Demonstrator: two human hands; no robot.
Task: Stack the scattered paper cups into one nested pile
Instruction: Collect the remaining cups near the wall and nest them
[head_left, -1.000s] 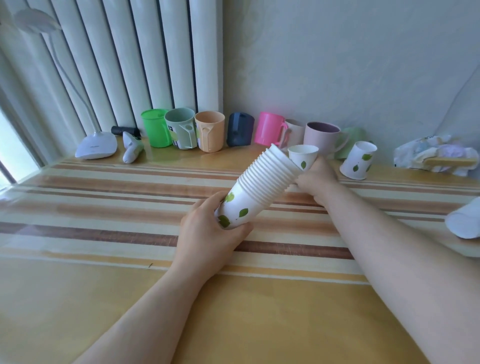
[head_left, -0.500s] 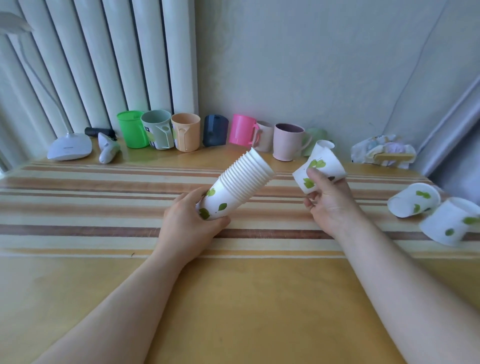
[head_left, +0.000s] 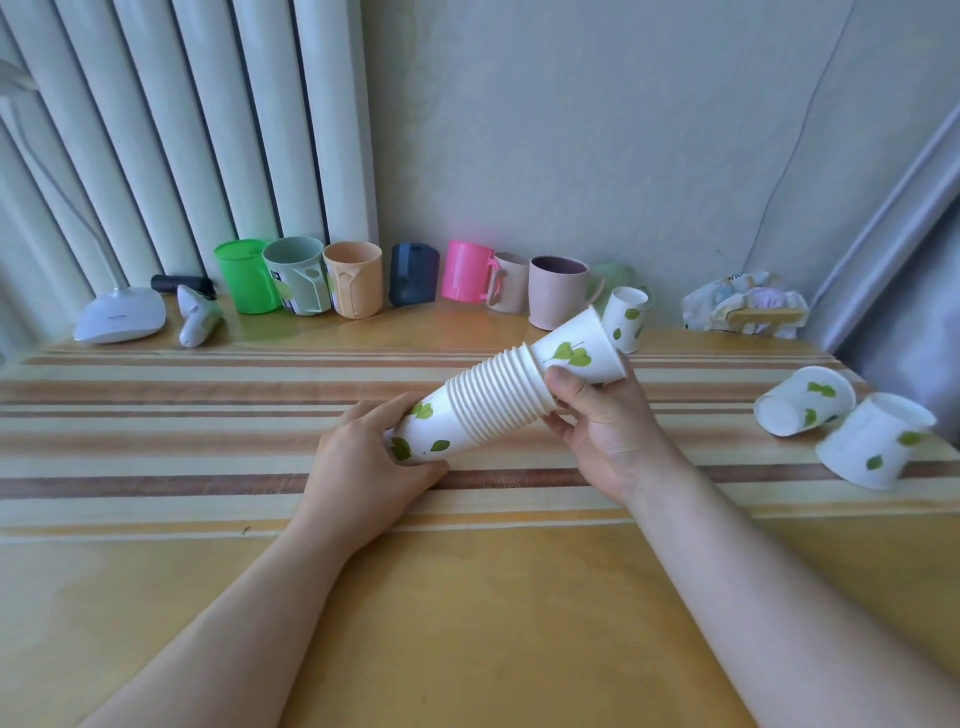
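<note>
Now hands (head_left: 363, 467) (both) grip stack (head_left: 493, 402).

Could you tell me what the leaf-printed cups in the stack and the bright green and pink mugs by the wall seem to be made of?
The stack of cups looks like matte white paper: thin rolled rims and printed green leaves. The green mug seems to be glossy, slightly translucent plastic, since light glows through its wall. The pink mug also looks like smooth plastic, bright and evenly coloured, though glazed ceramic cannot be ruled out.

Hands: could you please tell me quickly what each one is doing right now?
Left hand: closed around the stack of cups.
Right hand: closed on the paper cup at the stack's open end.
</note>
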